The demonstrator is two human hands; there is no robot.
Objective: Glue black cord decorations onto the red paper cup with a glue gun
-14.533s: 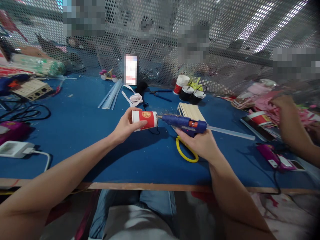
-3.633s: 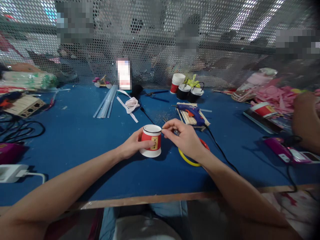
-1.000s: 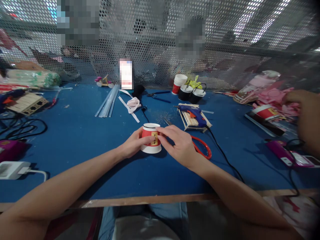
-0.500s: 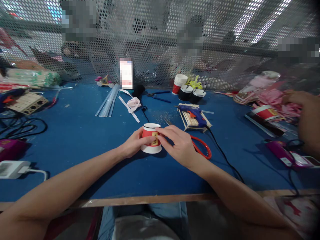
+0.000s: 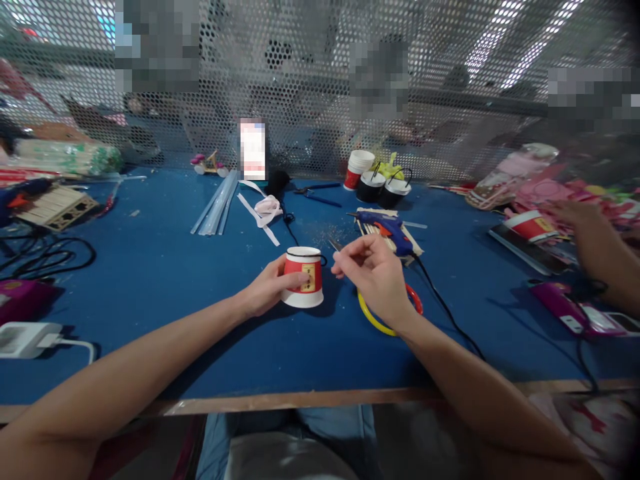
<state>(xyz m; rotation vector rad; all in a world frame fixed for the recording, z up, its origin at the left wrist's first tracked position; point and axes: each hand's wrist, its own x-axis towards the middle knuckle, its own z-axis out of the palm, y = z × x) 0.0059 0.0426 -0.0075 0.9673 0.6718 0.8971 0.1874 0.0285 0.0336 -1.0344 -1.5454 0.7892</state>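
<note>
- The table's wooden near edge [image 5: 300, 400] ran across the frame; both forearms crossed it, and the lap below was cut off.
- Between that edge and the hands the blue tabletop lay bare – the widest open room in view.
- The left hand [image 5: 267, 290] wrapped the paper cup [image 5: 303, 287] from the left, fingers closed on its red wall. The cup stood on the table near the centre, wider end down.
- The right hand [image 5: 377, 280] hovered just right of the cup's top, apart from it, thumb and forefinger pinched together. Whether anything thin sat in that pinch could not be made out.
- A dark line ringed the cup's top; too fine to tell what it was.
- The scissors [image 5: 373, 321] lay under the right hand, which hid most of them: only the yellow and red handle loops and a blade tip showed.
- At the near left, a white adapter [image 5: 20, 337] and black cables [image 5: 45, 250] crowded the left edge.
- On the right a purple device [image 5: 555, 300] and a co-worker's hand [image 5: 580, 217] closed off that side – the arm was cut by the frame.
- Just beyond the hands, the blue glue gun [image 5: 387, 227] rested on a stack of wooden sticks [image 5: 367, 230].
- Farther left, clear glue sticks [image 5: 215, 197] lay on open tabletop.
- A perforated screen [image 5: 300, 87] walled the far edge; things behind it were blurred.
</note>
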